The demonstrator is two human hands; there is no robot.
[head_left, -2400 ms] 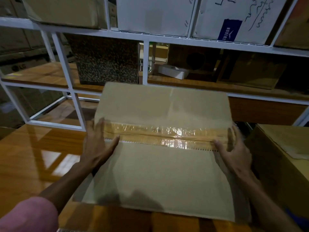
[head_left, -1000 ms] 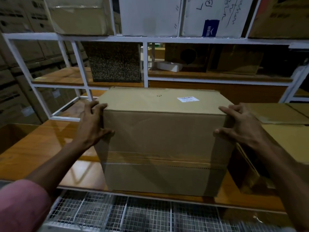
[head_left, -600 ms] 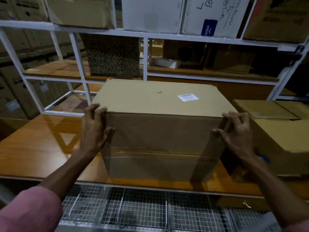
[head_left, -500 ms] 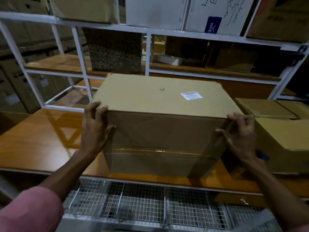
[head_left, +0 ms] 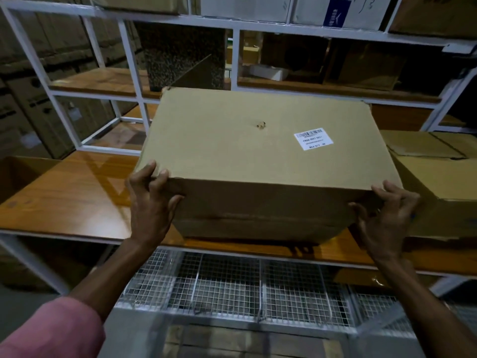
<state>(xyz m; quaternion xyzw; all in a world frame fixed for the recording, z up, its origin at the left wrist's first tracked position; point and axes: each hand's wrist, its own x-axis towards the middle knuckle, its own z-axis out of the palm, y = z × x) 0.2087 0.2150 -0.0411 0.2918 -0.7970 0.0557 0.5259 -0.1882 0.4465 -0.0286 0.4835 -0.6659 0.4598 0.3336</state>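
Inspector: State the position of the cardboard box.

Operator: It sits on the wooden shelf, close to the front edge, with its long side facing the person. The top face carries a white label towards the right and a small puncture near the middle. Whether the base lies fully flat on the shelf cannot be determined.

Inspector: State the grip of the left hand.

Operator: It holds the near left corner. The fingers are curled over the top edge and the thumb is pressed against the front face.

Inspector: And the right hand?

Operator: It holds the near right corner. The fingers are bent round the upper edge and side, and the thumb lies on the front face. Both hands grip the carton, one at each end.

Inspector: List the adjacent items.

Operator: A second carton stands just beside the box on its right, on the same shelf. A speckled box stands behind it on the next level, inside the white frame. A wire mesh basket lies below the front edge of the shelf. A pink sleeve covers the left upper arm
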